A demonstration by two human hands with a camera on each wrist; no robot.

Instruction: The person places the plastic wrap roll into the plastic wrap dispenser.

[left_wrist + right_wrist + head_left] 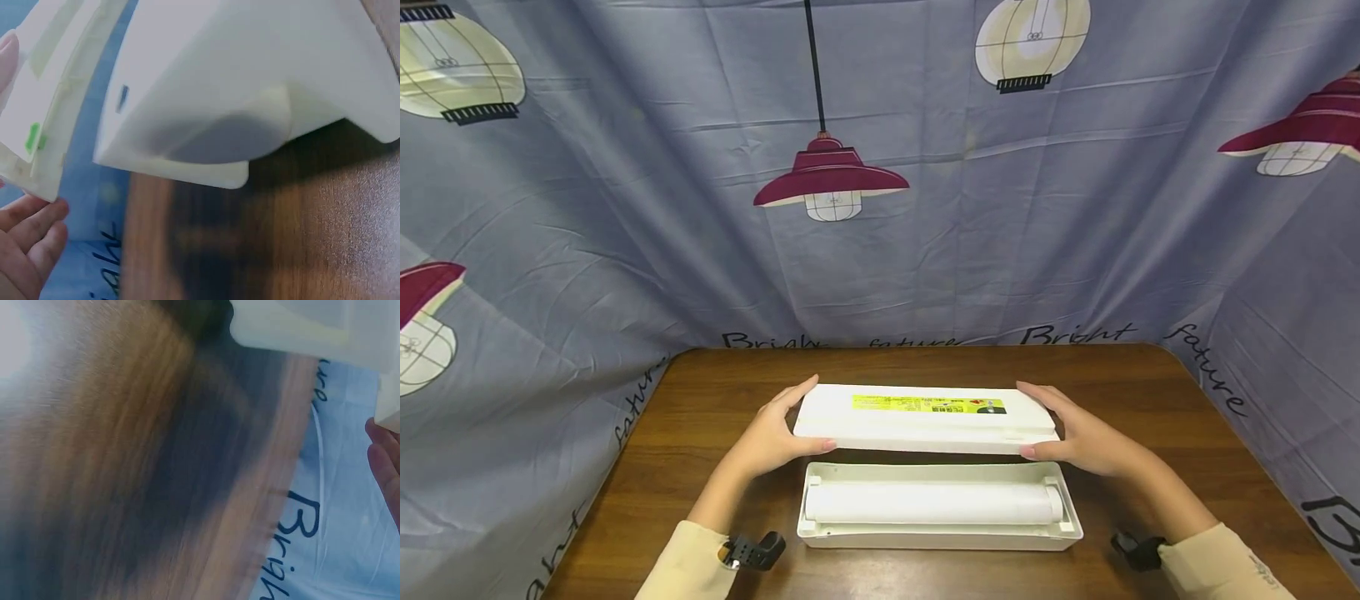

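A long white lid (895,427) with a yellow-green printed label is gripped at its two ends. My left hand (767,437) has its thumb along the near edge and its fingers at the far left corner. At the other end my right hand (1086,437) grips the same way. In the left wrist view the lid's pale underside (74,112) shows, raised off the table. Nearer to me lies the matching white box base (940,542), with its top uncovered. A white roll (928,504) lies lengthwise inside it.
Everything is over a brown wooden table (700,400). A blue-grey cloth (925,275) printed with lamps and lettering hangs behind it and at both sides. Dark wrist cameras (752,552) stick out inward from both cuffs, beside the base's ends.
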